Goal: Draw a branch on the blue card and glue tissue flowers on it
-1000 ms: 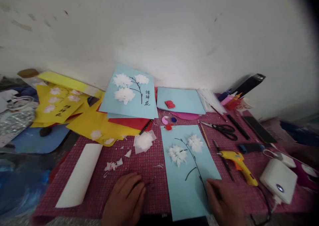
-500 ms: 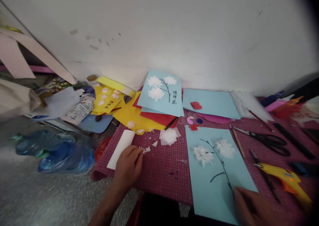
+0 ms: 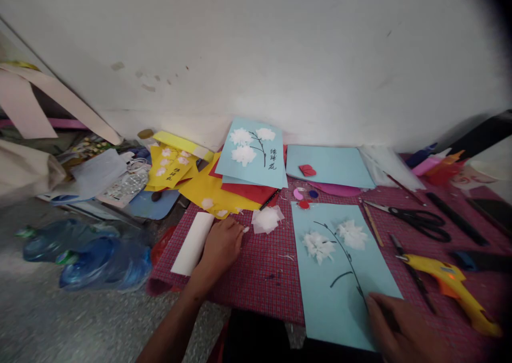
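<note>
My left hand (image 3: 224,245) is on the cloth with its fingers drawn together. Small white paper scraps (image 3: 245,229) show at its fingertips; the hand hides any others. Just ahead of it lies a stack of thin white paper squares (image 3: 268,220), and at its left a white paper strip (image 3: 193,244). My right hand (image 3: 400,323) rests on the lower right of a light blue card (image 3: 326,315), fingers curled together beside the drawn black stem; what is between them is hidden. The card bears two white paper flowers (image 3: 352,235) and black branches.
To the right lie scissors (image 3: 420,221), a wooden stick (image 3: 373,225), a dark pen (image 3: 414,272) and a yellow glue gun (image 3: 452,280). Finished flower cards (image 3: 260,176) lean at the back over yellow and red sheets. Blue water bottles (image 3: 104,261) lie on the floor at left.
My left hand has moved forward and right onto the paper scraps, covering most of them. My right hand stays on the card. The view has shifted slightly.
</note>
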{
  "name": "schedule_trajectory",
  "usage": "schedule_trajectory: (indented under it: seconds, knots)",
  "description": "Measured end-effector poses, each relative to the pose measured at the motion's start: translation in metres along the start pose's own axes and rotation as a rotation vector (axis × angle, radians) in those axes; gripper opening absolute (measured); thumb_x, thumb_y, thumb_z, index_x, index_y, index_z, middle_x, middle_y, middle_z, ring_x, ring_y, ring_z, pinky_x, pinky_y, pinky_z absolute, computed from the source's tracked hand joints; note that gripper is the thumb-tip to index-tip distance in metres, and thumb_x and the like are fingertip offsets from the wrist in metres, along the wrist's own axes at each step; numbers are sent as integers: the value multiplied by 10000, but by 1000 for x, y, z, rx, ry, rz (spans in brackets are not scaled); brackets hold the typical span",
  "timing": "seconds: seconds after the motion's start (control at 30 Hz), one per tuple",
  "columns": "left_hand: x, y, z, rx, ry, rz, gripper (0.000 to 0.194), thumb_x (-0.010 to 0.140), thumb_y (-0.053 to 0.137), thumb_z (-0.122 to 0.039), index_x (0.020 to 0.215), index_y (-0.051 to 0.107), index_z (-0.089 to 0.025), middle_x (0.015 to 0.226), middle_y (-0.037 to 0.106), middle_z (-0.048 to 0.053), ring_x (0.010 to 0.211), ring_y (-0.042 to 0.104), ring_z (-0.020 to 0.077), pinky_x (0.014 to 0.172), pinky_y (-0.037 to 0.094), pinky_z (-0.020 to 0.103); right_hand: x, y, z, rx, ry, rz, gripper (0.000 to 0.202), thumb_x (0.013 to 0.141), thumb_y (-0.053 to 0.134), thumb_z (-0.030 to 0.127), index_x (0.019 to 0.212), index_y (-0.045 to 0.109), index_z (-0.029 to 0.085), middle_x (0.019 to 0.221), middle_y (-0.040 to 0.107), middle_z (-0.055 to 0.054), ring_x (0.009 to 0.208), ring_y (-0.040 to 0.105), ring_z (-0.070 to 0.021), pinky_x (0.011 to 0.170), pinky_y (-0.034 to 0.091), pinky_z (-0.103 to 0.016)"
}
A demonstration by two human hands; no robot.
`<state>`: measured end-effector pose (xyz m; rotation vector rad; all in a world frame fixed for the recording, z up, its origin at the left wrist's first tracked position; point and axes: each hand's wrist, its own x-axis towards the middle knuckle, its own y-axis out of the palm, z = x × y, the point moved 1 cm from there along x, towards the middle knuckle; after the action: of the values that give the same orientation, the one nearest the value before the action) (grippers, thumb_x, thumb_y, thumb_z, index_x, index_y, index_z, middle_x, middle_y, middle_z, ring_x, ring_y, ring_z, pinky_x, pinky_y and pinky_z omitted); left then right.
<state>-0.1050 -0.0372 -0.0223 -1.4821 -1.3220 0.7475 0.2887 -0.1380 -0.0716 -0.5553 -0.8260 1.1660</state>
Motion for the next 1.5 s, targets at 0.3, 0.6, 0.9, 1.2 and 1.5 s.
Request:
schedule_trajectory:
  seconds: [0.3,0.6,0.9,1.2,1.5]
  knots:
    - [-35,14,-53,-1311,-375,141,200,849,704,-366,861,718,-166,773,667,12,729,575,131,715,439,251,1,-6,87,420,39,187,184,889,622,378,998,681,241,939,722,-43,849,688,-209,720,551,-285]
    - [-47,32,-105,-1582,-380,388,238,842,722,-371,856,737,-134,740,649,25,686,550,104,672,425,225,21,17,137,909,155,610,186,877,658,268,1054,624,225,881,627,8,702,537,-117,639,452,-241]
    - [-59,45,-116,-1515,-322,649,250,804,763,-361,807,741,-112,705,662,33,617,555,89,623,417,213,5,0,118,805,103,666,86,885,652,270,888,680,189,770,632,13,688,550,-118,634,434,-242]
    - [-60,54,-126,-1462,-376,776,295,710,832,-374,740,719,-104,637,661,22,539,556,84,555,421,203,-1,-7,102,715,-18,686,123,885,683,286,795,686,203,771,646,8,738,584,-136,690,444,-256]
    - [-61,53,-136,-1585,-373,654,341,689,863,-334,889,674,-132,722,671,17,611,596,94,598,454,207,-5,3,94,640,43,520,71,878,605,181,813,625,201,743,602,23,689,551,-125,643,420,-236]
